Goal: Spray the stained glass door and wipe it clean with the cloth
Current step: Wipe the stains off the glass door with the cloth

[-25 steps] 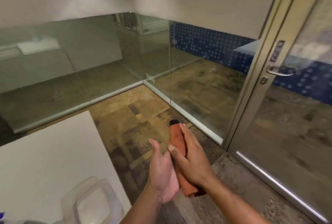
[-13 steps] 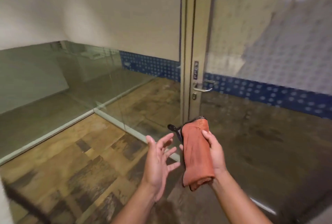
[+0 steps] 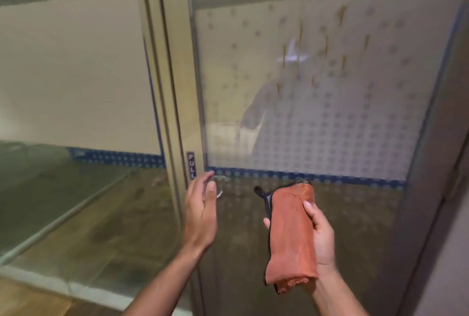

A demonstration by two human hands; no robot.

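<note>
The glass door (image 3: 317,117) fills the right half of the head view, with a frosted dotted film and several orange-brown drip stains (image 3: 342,62) in its upper part. My right hand (image 3: 320,235) grips a folded orange cloth (image 3: 291,237) with a black edge, held upright just in front of the lower glass. My left hand (image 3: 200,214) is open, fingers together, raised close to the metal door handle (image 3: 220,186) without holding it. No spray bottle is in view.
A pale metal door frame (image 3: 172,87) with a small PULL label (image 3: 191,165) stands left of the door. Fixed glass panels (image 3: 76,112) run off to the left above a floor rail (image 3: 63,216). A wall edge borders the door at the right.
The view has swung up and right from the floor to face the door closely. My hands have parted: the right keeps the cloth, the left has come up near the handle.
</note>
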